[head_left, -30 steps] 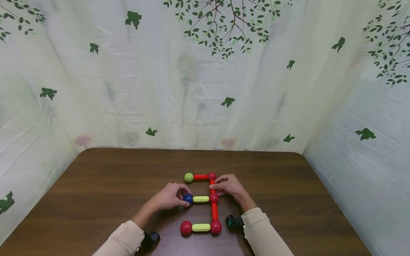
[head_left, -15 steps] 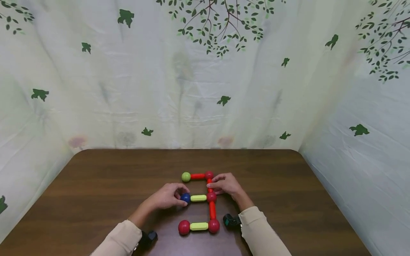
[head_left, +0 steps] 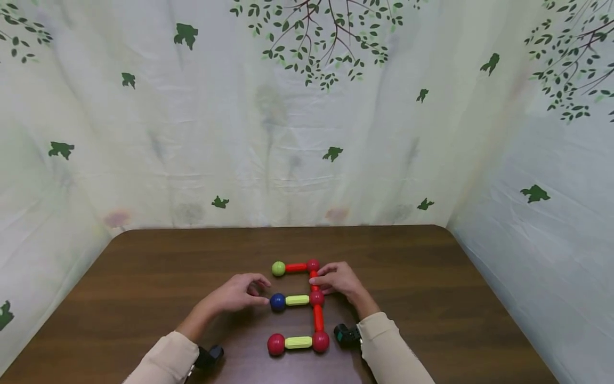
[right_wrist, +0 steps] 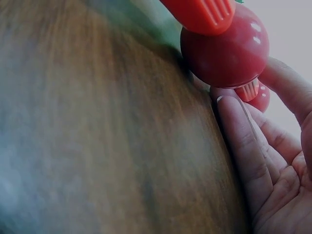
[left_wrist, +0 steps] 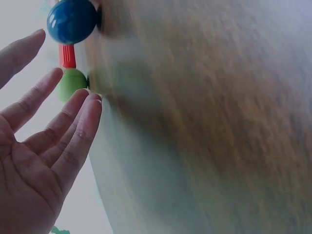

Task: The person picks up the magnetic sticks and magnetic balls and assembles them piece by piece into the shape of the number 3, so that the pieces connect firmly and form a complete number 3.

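Note:
A structure of balls and rods lies on the brown table (head_left: 182, 266), shaped like a backward E. Its far arm runs from a green ball (head_left: 278, 268) along a red rod (head_left: 296, 267) to a red ball (head_left: 313, 265). The middle arm joins a blue ball (head_left: 277, 302), a yellow rod (head_left: 297, 300) and another red ball (right_wrist: 222, 56). My left hand (head_left: 242, 292) is spread just left of the blue ball, holding nothing. In the left wrist view its fingers (left_wrist: 80, 131) are apart from it. My right hand (head_left: 339, 280) pinches the red upright rod (right_wrist: 248, 90) between the far and middle red balls.
The near arm has a red ball (head_left: 275, 344), a yellow rod (head_left: 298, 342) and a red corner ball (head_left: 320, 341). A lower red rod (head_left: 318, 318) links that corner to the middle. A white leaf-printed cloth (head_left: 288, 133) hangs behind the table.
My left hand has let go of the blue ball and drawn back to the left, its fingers spreading. The right hand keeps its place on the red rod.

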### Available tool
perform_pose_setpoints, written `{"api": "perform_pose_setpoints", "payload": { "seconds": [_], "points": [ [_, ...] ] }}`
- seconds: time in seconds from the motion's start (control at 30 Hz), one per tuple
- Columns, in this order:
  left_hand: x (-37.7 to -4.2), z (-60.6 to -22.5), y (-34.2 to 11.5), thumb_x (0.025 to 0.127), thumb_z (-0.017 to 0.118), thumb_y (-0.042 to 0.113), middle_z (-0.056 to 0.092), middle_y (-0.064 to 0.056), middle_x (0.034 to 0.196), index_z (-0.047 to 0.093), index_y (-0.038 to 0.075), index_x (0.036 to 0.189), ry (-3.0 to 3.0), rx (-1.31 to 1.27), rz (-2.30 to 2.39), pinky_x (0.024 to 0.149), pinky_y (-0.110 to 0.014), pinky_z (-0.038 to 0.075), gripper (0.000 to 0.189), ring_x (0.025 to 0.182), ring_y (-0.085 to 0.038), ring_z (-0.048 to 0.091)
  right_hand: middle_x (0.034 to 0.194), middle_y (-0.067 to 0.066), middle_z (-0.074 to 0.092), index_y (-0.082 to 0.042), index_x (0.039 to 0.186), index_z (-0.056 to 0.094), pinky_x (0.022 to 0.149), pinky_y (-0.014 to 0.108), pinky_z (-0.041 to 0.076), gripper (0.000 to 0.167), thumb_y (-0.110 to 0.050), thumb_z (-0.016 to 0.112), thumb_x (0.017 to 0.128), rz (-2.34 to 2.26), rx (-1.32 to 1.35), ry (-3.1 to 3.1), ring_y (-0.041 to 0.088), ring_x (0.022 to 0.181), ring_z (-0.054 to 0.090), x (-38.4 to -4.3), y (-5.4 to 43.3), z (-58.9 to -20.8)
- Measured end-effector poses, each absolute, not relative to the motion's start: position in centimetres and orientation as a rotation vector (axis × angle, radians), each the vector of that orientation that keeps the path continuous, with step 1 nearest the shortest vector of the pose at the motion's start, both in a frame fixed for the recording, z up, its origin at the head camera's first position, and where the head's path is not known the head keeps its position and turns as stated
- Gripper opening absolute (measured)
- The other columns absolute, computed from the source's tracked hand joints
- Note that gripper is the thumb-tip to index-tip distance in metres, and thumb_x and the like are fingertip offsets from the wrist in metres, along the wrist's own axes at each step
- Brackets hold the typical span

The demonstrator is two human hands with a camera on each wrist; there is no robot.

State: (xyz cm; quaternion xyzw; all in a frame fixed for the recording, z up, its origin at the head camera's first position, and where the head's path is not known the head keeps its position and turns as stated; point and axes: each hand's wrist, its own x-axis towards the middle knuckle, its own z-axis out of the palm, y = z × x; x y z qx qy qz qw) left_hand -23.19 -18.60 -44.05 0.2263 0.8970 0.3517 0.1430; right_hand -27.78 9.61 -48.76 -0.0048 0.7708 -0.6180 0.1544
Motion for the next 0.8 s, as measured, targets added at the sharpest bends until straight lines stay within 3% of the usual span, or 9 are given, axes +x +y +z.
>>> {"api": "perform_pose_setpoints", "payload": {
  "seconds": [0.47,0.8],
  "points": [
    [-23.2,-43.9,-20.2,0.083,0.075,0.024,0.066,-0.009,0.104,0.063,0.004,0.11,2.643,0.637,1.002,0.082,-0.042,0.05,0.035,0.096,-0.028,0.062,0.084,0.01,0.067,0.003,0.097,0.067,0.064,0.034,0.057,0.03,-0.014,0.081,0.077,-1.736,-0.009,2.239,0.017,0.063,0.067,-28.1,9.2,-49.1],
    [-22.6,-43.7,-20.4,0.082,0.077,0.023,0.061,-0.012,0.114,0.062,0.005,0.115,2.829,0.538,0.839,0.093,-0.052,0.044,0.041,0.108,-0.034,0.056,0.083,0.009,0.067,0.004,0.095,0.067,0.063,0.034,0.057,0.029,-0.013,0.082,0.077,-1.778,-0.001,2.225,0.017,0.063,0.066,-28.0,9.4,-49.2]
  ]
}}
